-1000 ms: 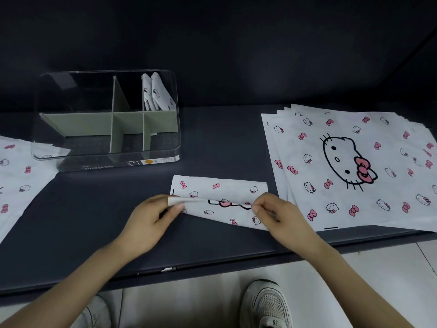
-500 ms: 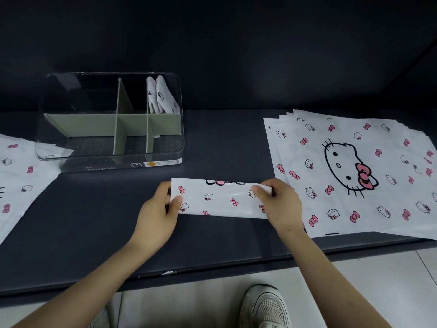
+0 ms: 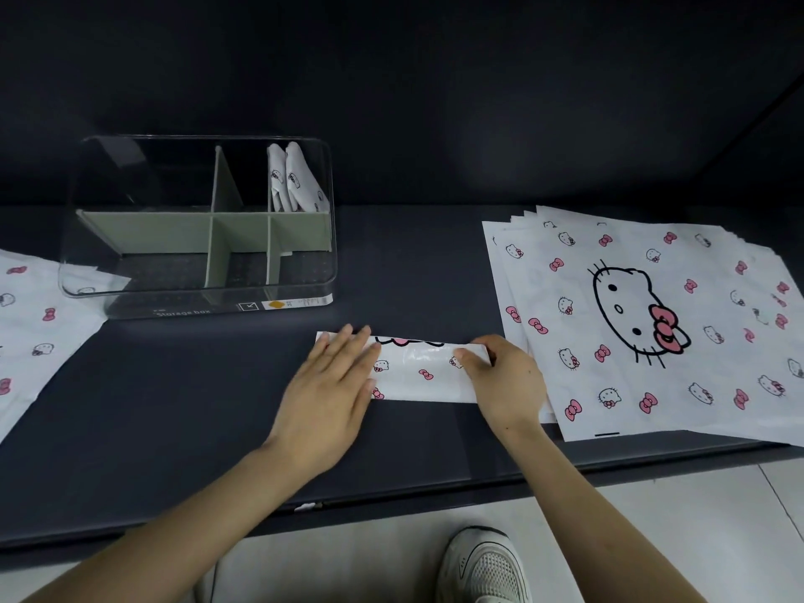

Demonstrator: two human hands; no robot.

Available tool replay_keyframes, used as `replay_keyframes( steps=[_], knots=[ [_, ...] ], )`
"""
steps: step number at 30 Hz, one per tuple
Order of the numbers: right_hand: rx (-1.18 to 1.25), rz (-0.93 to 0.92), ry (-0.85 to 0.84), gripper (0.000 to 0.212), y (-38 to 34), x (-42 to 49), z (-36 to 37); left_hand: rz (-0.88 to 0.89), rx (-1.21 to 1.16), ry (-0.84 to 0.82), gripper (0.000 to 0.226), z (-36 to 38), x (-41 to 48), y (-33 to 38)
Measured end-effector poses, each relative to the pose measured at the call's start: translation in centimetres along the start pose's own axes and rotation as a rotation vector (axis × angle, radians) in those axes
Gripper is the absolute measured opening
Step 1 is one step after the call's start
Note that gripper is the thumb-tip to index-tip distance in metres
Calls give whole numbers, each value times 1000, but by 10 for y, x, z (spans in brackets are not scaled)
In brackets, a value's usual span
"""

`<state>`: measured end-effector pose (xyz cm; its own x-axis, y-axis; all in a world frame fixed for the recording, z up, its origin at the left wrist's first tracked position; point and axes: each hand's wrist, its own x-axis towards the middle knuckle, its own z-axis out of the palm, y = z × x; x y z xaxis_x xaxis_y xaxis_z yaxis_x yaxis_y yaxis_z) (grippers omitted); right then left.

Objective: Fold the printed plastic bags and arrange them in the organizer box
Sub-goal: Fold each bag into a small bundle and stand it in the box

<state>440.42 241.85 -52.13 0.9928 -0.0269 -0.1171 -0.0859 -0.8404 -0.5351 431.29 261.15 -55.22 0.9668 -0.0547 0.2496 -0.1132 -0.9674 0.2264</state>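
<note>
A white plastic bag printed with pink bows (image 3: 424,372) lies on the dark table, folded into a narrow strip. My left hand (image 3: 333,387) lies flat on its left end with straight fingers. My right hand (image 3: 504,380) presses the strip's right end, fingers bent over the edge. The clear organizer box (image 3: 200,293) with pale green dividers stands at the back left. Two folded bags (image 3: 291,178) stand upright in its back right compartment.
A stack of flat printed bags (image 3: 652,324) covers the table's right side. Another printed bag (image 3: 30,337) lies at the far left, partly under the box. The table's front edge (image 3: 391,498) runs below my wrists, with a white shoe (image 3: 487,567) on the floor.
The strip's near edge was folded away from me over itself. My left hand then let go of the end and flattened on the strip. The right hand stayed at the right end.
</note>
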Motion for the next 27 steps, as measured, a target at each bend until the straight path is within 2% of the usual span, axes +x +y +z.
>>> replay_keyframes(
  steps=[3,7,9,12,14,16,18,21,24,27],
  knots=[
    [0,4,-2,16,1,1,2,-52,-2,-99,53,7,3,1],
    [-1,-10,-33,14,2,0,1,-58,27,-89,51,11,3,0],
    [-25,-34,16,18,-3,-4,0,-57,38,-98,53,11,3,1],
    [-327,-385,272,45,-4,-16,8,-49,59,-125,56,12,3,1],
    [-425,-595,196,49,-7,-28,21,-53,59,-137,57,13,3,0],
    [-447,-674,29,48,-8,-35,33,-56,52,-142,58,14,2,0],
    [-480,-646,-98,57,-1,-33,36,-59,58,-145,58,14,3,-2],
    [-526,-585,-151,57,25,-31,24,-36,86,-168,58,11,5,-3],
    [-513,-538,-78,57,40,-37,11,-6,81,-182,57,10,6,-5],
    [-447,-532,87,60,30,-39,5,38,81,-195,57,12,7,-10]
  ],
)
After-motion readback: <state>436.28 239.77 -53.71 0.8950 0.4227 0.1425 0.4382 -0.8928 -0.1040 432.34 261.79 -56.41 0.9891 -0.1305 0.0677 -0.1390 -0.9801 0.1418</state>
